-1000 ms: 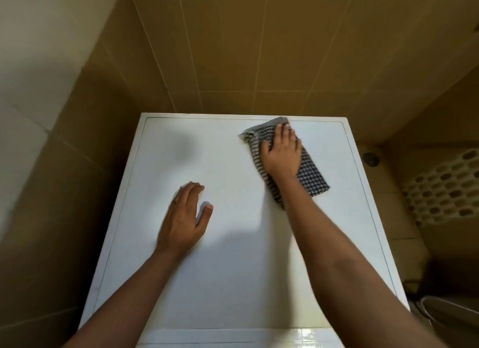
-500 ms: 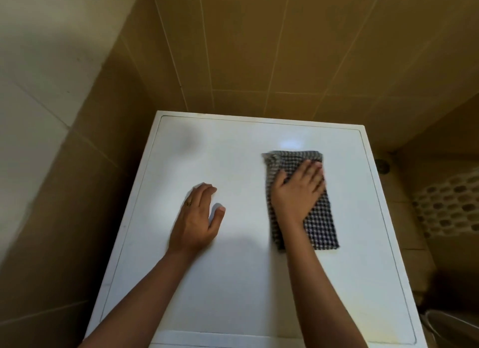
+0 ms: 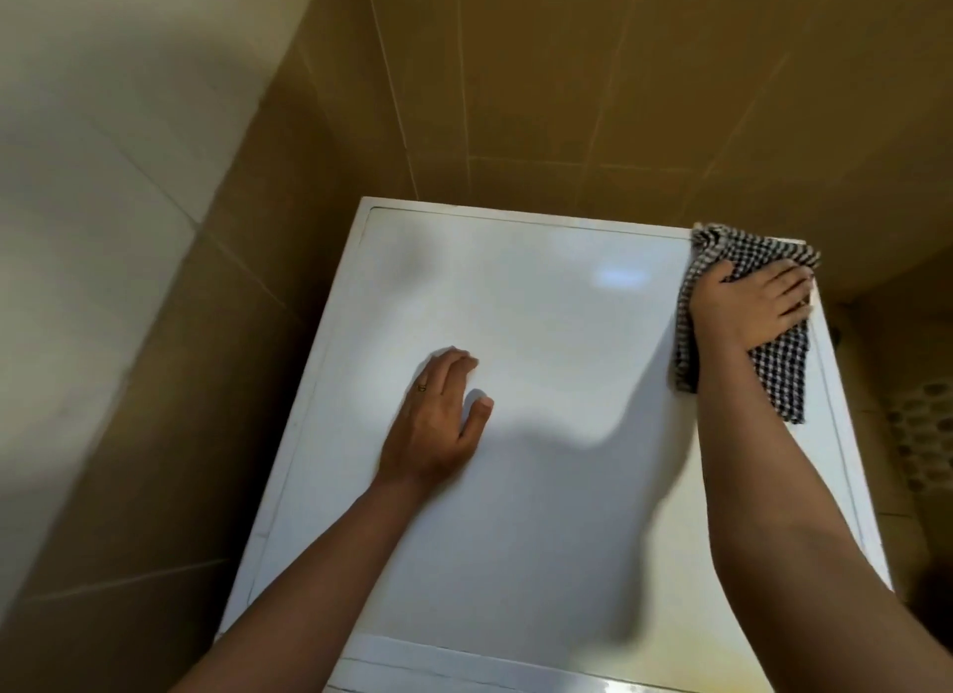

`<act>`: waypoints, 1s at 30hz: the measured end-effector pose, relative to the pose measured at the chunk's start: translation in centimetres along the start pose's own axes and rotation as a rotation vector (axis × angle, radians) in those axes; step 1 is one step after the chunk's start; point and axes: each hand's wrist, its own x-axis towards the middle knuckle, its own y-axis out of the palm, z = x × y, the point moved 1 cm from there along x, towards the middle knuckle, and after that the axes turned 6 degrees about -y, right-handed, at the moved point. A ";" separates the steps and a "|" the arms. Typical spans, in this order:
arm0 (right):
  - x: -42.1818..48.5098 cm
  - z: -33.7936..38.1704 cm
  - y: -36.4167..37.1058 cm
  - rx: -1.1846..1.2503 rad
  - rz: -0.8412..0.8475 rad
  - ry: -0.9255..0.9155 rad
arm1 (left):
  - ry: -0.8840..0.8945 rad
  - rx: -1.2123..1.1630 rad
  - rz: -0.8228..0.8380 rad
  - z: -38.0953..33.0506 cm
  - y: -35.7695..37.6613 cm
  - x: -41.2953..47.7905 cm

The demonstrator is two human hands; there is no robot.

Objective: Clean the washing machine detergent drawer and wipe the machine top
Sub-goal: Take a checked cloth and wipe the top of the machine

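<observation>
The white washing machine top [image 3: 541,362] fills the middle of the view. A black-and-white checked cloth [image 3: 778,378] lies at its far right corner, reaching the right edge. My right hand [image 3: 750,300] presses flat on the cloth with fingers spread toward the right. My left hand [image 3: 438,424] rests palm down on the bare top left of centre, a ring on one finger. The detergent drawer is not in view.
Tan tiled walls stand close behind and to the left of the machine. A perforated basket [image 3: 923,434] sits on the floor to the right, partly cut off. A gap with floor tiles runs along the machine's right side.
My right hand has slid the cloth from the middle right of the top to the far right corner. My left hand stays planted on the top.
</observation>
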 end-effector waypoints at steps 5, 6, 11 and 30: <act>-6.1 8.3 2.4 0.002 0.085 -0.217 | 0.015 -0.066 -0.046 0.1 0.1 0.0; -7.8 10.7 3.4 -0.003 0.108 -0.329 | 0.014 -0.094 -0.061 0.1 0.0 0.1; -17.5 21.6 6.8 -0.080 0.285 -0.871 | -0.085 -0.305 -0.291 0.3 -1.1 0.2; -38.8 16.2 4.8 -0.133 0.441 -1.316 | -0.666 -0.397 -0.648 9.5 -9.9 -11.1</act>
